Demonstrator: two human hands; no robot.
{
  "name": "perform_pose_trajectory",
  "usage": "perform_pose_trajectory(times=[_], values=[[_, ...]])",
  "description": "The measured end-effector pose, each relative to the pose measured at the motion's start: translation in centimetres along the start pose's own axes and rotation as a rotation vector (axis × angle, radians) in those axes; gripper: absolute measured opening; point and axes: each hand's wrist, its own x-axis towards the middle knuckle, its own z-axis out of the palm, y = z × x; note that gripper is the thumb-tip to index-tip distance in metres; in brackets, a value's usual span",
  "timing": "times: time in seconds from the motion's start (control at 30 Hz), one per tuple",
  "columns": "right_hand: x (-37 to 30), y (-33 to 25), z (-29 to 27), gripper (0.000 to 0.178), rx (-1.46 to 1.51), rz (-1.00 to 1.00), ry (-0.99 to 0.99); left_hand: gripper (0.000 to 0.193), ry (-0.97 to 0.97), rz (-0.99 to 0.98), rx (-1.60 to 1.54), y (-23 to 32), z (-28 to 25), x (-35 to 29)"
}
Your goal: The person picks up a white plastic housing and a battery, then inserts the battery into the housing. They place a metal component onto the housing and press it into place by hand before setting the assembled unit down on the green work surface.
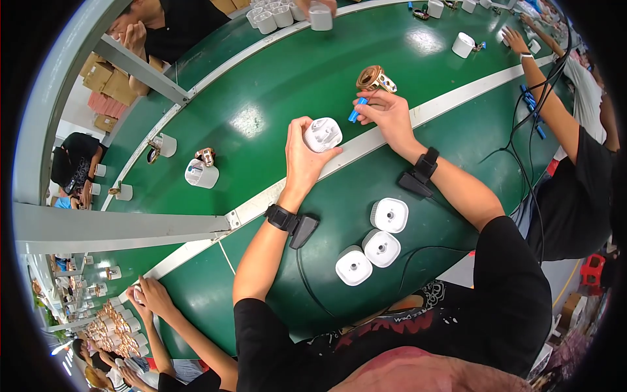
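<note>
The round white plastic housing [322,134] sits clamped in the raised left hand [302,153] above the green conveyor belt [261,85], while the right hand [387,112] pinches a small blue plastic tool [356,110] just beside a copper-wound motor coil [374,79], and brown cardboard boxes [108,80] lie stacked far left.

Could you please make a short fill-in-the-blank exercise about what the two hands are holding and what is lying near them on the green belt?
1. The left hand holds a round white housing, and the right hand pinches a small ____ part.
2. Just above the right hand stands a ____-coloured wound coil.
3. Near the person's body, ____ white housings stand in a group.
4. Each wrist wears a ____ band.

Missing words: blue; copper; three; black
</note>
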Motion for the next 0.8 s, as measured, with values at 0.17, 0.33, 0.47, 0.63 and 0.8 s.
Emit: perform_pose_trajectory(times=[0.17, 0.33, 0.47, 0.63, 0.8], values=[[-1.0, 0.5, 1.2, 0.029, 0.053, -0.015, -0.047, 0.075, 0.022, 0.016, 0.064, 0.0, 0.4, -0.3], [-1.3, 0.5, 1.5, 0.024, 0.03, -0.08, -0.086, 0.076, 0.056, 0.065, 0.092, 0.3, 0.4, -0.5], [-1.6, 0.7, 1.4, 0.024, -0.039, -0.222, -0.108, 0.075, 0.039, 0.028, 0.077, 0.5, 0.3, -0.5], [-1.4, 0.2, 1.0, 0.025, -0.216, -0.489, -0.181, 0.071, 0.038, 0.037, 0.076, 0.2, 0.5, -0.4], [-1.5, 0.3, 0.9, 0.026, -0.343, -0.499, -0.205, 0.067, 0.066, 0.053, 0.085, 0.4, 0.5, -0.6]])
